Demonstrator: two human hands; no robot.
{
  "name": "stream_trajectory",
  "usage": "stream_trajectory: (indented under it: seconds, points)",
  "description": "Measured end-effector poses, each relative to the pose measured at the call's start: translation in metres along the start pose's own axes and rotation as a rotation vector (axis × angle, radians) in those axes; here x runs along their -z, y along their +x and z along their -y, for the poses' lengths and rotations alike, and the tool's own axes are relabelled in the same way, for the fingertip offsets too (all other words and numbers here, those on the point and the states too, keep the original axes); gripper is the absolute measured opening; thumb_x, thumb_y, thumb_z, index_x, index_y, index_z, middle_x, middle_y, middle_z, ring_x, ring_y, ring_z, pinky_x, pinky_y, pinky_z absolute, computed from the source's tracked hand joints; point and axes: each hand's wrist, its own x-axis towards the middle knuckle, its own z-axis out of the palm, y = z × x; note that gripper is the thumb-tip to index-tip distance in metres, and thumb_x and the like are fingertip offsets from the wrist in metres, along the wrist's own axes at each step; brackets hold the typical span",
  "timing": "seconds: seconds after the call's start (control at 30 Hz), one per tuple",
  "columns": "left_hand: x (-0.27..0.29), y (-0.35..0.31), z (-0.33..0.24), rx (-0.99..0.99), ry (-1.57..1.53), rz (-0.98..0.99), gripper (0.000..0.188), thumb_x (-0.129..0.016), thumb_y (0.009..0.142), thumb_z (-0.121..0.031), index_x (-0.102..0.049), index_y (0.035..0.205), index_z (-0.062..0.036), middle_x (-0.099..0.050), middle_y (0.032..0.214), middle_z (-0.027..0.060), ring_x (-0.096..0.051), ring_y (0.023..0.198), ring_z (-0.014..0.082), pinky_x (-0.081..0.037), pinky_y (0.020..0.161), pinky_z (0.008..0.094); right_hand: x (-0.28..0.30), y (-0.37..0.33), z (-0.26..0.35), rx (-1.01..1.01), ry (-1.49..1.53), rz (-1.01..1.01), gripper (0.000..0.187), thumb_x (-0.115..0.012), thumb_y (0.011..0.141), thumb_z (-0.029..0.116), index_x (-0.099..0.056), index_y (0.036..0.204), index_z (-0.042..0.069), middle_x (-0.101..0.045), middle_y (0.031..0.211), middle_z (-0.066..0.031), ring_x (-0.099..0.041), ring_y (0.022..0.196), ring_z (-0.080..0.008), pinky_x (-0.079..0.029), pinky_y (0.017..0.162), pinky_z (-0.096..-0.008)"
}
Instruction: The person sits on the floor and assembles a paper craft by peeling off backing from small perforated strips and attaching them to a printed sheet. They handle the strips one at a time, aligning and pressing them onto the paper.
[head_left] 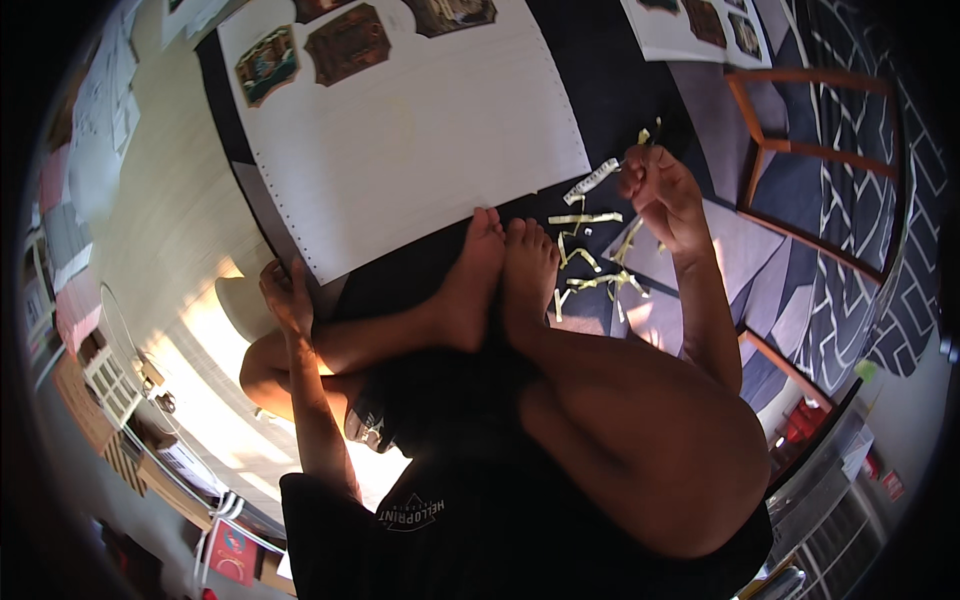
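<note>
A large white sheet [420, 150] with small holes along its side edges lies before my feet. Several dark, ornate-edged picture cut-outs [347, 45] sit at its far end. Close to the sheet's near left corner is my left hand [288, 298], fingers apart, holding nothing that I can see. My right hand [665, 195] is raised at the sheet's right side with its fingers pinched; what they hold is too small to make out. Thin yellow-white paper strips [585, 218] lie scattered below it, and a wider printed strip [592, 182] is next to its fingers.
A dark mat [610, 90] lies under the sheet. Another printed sheet [700, 30] is at the far right, near a brown wooden frame [745, 130] and black-and-white patterned fabric [850, 120]. Sunlit floor [150, 220] and a cable [118, 310] are at the left.
</note>
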Motion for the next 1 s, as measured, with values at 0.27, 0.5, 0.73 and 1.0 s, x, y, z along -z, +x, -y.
stream_trajectory:
  seconds: [0.27, 0.5, 0.73, 1.0]
  points:
    - [0.002, -0.007, 0.021, -0.150, -0.026, -0.092, 0.048, -0.074, 0.095, -0.035, -0.060, 0.125, -0.0003, -0.061, 0.111, 0.0186, -0.062, 0.098, 0.0310, -0.056, 0.079, 0.0400, -0.157, 0.045, 0.029, -0.150, 0.254, 0.708, 0.022, -0.074, 0.089, 0.016, -0.053, 0.092, 0.010, -0.046, 0.102, -0.0075, -0.048, 0.084, -0.0197, -0.040, 0.075, -0.0359]
    - [-0.003, -0.002, 0.009, -0.017, -0.183, -0.060, 0.043, -0.074, 0.093, -0.031, -0.062, 0.122, -0.0011, -0.062, 0.114, 0.0210, -0.062, 0.106, 0.0340, -0.060, 0.080, 0.0386, -0.242, 0.065, 0.052, -0.465, -0.957, 0.654, 0.036, -0.071, 0.090, 0.034, -0.061, 0.117, 0.013, -0.050, 0.133, -0.0175, -0.061, 0.107, -0.0357, -0.050, 0.086, -0.0368]
    - [0.027, -0.003, 0.006, 0.120, -0.345, -0.306, 0.034, -0.075, 0.092, -0.024, -0.064, 0.115, -0.0020, -0.064, 0.107, 0.0175, -0.066, 0.084, 0.0263, -0.055, 0.068, 0.0358, -0.347, 0.081, -0.059, -0.111, -1.575, 1.069, 0.014, -0.064, 0.087, -0.003, -0.055, 0.095, 0.004, -0.051, 0.102, -0.0136, -0.057, 0.089, -0.0330, -0.047, 0.078, -0.0404]
    - [0.052, 0.004, -0.001, 0.334, -0.655, -0.269, 0.035, -0.075, 0.093, -0.026, -0.066, 0.117, -0.0032, -0.065, 0.107, 0.0111, -0.062, 0.084, 0.0163, -0.053, 0.074, 0.0318, -0.310, 0.103, -0.256, 0.339, -1.720, 1.131, 0.015, -0.067, 0.085, 0.002, -0.059, 0.097, 0.002, -0.055, 0.113, -0.0143, -0.056, 0.103, -0.0319, -0.045, 0.089, -0.0427]
